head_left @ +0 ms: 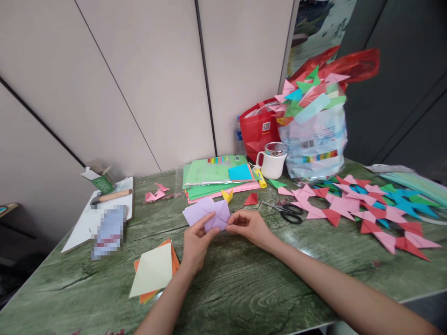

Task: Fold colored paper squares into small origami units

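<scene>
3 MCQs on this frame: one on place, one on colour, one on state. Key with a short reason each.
1. Where do the scissors lie?
A. right of the hands, on the table
B. inside the mug
C. on the white board at left

2. What colour is the paper held in the hands?
A. red
B. lilac
C. green

3. How is that paper held?
A. flat on the table, untouched
B. gripped by the left hand and the right hand
C. by the right hand alone

Key: 1 A, they rest on the green table beside the pink folded shapes; 2 B, pale purple; 3 B, both hands' fingers pinch it.
</scene>
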Available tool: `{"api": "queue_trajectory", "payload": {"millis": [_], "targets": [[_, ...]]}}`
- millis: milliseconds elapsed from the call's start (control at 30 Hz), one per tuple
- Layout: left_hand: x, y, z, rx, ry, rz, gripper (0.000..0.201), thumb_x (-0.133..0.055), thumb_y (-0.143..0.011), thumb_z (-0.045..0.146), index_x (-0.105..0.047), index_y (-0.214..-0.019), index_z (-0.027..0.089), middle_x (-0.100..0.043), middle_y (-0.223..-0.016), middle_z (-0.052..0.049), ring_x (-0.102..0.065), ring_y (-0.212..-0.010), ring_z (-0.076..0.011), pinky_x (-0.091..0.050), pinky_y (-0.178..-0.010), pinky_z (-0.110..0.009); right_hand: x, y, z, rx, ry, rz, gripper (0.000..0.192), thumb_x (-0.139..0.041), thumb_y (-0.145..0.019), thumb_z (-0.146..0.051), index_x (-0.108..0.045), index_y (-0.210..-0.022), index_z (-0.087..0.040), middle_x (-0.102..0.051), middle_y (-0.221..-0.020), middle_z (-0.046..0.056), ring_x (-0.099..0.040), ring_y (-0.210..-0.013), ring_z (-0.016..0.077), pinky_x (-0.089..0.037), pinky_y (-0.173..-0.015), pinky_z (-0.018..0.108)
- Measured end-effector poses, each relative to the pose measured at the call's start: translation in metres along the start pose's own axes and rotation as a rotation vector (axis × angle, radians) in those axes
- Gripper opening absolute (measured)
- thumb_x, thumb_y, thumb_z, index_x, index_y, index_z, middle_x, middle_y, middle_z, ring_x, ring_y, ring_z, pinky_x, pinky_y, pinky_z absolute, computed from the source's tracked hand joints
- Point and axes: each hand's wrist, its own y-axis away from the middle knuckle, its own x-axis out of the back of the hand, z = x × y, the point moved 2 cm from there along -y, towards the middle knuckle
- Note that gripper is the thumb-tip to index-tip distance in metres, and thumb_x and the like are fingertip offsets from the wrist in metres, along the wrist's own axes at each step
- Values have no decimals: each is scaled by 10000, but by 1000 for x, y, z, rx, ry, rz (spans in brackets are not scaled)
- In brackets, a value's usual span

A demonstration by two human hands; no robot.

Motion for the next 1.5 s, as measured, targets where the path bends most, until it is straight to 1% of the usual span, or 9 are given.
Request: {"api": "queue_trajectory", "payload": {"millis": [467,600,700,833,967,1100,1267,1367,1500], "targets": [[4,-3,-8,-32,-22,18,462,-745,-536,206,-672,-989,149,-692,-910,-59,-597,-810,-175,-451,-750,-280,1,0,1,47,70,-22,192,-697,-627,-315,-609,-683,-155,-598,-646,-7,-534,-587,110,-426,-569,240],[4,-3,-8,-43,-25,5,459,-733,-559,202,-661,-1010,160,-696,-868,-37,-596,-768,-152,-455,-729,-267,1,1,-1,86,96,-16,168,-676,-655,-301,-632,-735,-160,-632,-715,15,-571,-665,136,-457,-631,261],[4,-4,-7,-51,-20,15,452,-734,-556,195,-665,-1002,160,-696,-898,-49,-599,-810,-167,-460,-745,-274,1,2,-4,139,121,-25,170,-662,-675,-280,-651,-804,-169,-648,-799,36,-581,-737,154,-467,-667,275],[4,-4,-8,-38,12,22,460,-747,-538,192,-671,-990,161,-692,-930,-60,-597,-849,-181,-458,-767,-281,0,3,-5,149,119,-46,191,-649,-688,-263,-663,-860,-181,-629,-850,44,-567,-717,142,-471,-628,259],[4,-5,-10,-29,33,16,465,-745,-552,213,-663,-1007,160,-696,-845,-40,-593,-762,-151,-458,-716,-260,-1,3,-3,89,48,-77,193,-640,-693,-268,-659,-864,-179,-605,-781,21,-570,-624,118,-474,-594,251],[5,-5,-10,-33,33,32,446,-740,-557,218,-669,-993,167,-697,-868,-45,-593,-775,-148,-454,-729,-260,-1,4,-5,23,36,-81,206,-633,-696,-297,-650,-864,-178,-583,-695,-5,-579,-602,119,-472,-600,253],[3,-3,-7,-39,-70,44,438,-744,-546,226,-680,-973,156,-705,-877,-60,-602,-806,-181,-453,-771,-296,-4,4,-8,53,65,-60,218,-683,-647,-315,-623,-791,-163,-594,-734,0,-541,-641,115,-442,-587,229],[2,-2,-8,-41,-144,27,420,-756,-528,231,-696,-936,157,-706,-887,-60,-604,-807,-194,-458,-763,-293,-4,3,-6,61,81,-7,237,-710,-614,-341,-570,-673,-159,-540,-638,-27,-473,-562,91,-386,-513,206],[2,-1,-12,19,-89,-12,401,-724,-592,309,-688,-963,162,-696,-935,-77,-605,-819,-206,-483,-695,-283,-3,2,-3,49,64,0,234,-705,-621,-340,-552,-664,-168,-509,-594,-37,-469,-540,95,-373,-505,213]]}}
